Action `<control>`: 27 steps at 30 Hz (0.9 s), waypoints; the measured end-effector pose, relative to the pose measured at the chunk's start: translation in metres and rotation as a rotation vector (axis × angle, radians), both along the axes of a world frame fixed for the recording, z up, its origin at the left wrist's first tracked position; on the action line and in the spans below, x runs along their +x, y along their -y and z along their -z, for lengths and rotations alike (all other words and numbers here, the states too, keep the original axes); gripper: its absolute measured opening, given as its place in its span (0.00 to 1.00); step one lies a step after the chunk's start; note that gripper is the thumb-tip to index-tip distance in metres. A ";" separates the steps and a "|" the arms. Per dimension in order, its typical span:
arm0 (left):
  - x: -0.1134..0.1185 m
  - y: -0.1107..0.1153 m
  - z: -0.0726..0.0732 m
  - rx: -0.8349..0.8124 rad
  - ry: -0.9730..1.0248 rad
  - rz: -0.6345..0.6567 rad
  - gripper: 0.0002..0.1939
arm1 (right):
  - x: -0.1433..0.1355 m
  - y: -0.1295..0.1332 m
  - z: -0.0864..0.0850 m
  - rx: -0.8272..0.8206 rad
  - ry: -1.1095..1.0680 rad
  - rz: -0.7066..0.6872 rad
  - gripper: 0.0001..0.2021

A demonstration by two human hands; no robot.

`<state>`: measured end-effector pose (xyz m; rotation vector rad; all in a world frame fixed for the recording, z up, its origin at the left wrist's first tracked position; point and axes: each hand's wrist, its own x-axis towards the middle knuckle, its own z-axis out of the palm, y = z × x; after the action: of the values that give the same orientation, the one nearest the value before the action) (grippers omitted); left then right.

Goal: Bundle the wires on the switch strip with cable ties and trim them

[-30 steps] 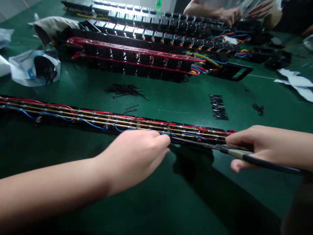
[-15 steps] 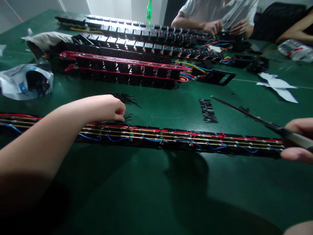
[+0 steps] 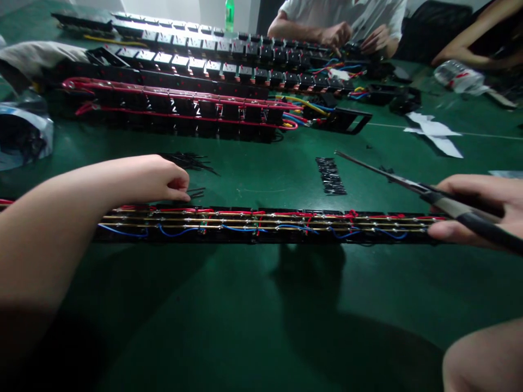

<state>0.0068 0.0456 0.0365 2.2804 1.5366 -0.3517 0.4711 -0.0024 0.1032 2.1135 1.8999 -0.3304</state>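
Note:
My left hand (image 3: pixel 174 179) is closed in a pinch just beyond the long wired strip; dark thin pieces (image 3: pixel 196 193) show at its fingertips, and whether it grips them is too small to tell. A pile of thin black pieces (image 3: pixel 190 161) lies behind that hand. At the right, my right hand (image 3: pixel 469 209) is closed on long-nosed pliers (image 3: pixel 439 201), their tips pointing left. The strip (image 3: pixel 281 223), with brass rods and red and blue wires, runs across the table below both hands. A neat row of short black pieces (image 3: pixel 330 176) lies near the pliers' tips.
Several black module strips (image 3: pixel 175 100) with thick wires lie at the back. A person's hands (image 3: pixel 351 39) work behind them. Paper scraps (image 3: pixel 435 130) and a clear bottle (image 3: pixel 457 76) are at the right, a green bottle (image 3: pixel 229 15) at the back, a plastic bag (image 3: pixel 26 133) at the left.
The view has shifted, so most things sit further left. More of my right hand and the pliers' handles shows. My left hand stays pinched by the thin pieces.

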 end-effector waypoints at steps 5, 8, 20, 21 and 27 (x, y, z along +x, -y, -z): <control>-0.004 0.002 -0.015 -0.040 -0.067 -0.049 0.09 | -0.048 0.009 -0.014 -0.144 0.020 0.048 0.39; -0.013 0.009 -0.020 0.024 -0.035 -0.021 0.11 | -0.063 0.007 -0.014 -0.183 -0.013 0.001 0.35; -0.065 0.065 0.036 0.511 0.021 0.243 0.32 | -0.134 -0.040 0.039 -0.054 -0.203 -0.353 0.23; -0.070 0.066 0.039 0.534 0.015 0.242 0.33 | -0.143 -0.046 0.043 -0.039 -0.169 -0.344 0.22; -0.085 0.070 0.049 0.658 0.018 0.329 0.36 | -0.184 -0.073 0.062 -0.016 -0.143 -0.385 0.18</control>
<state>-0.0786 -0.0243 -0.0124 3.0394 1.4035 0.1235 0.2872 0.0703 0.0414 1.7008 2.3188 -0.4170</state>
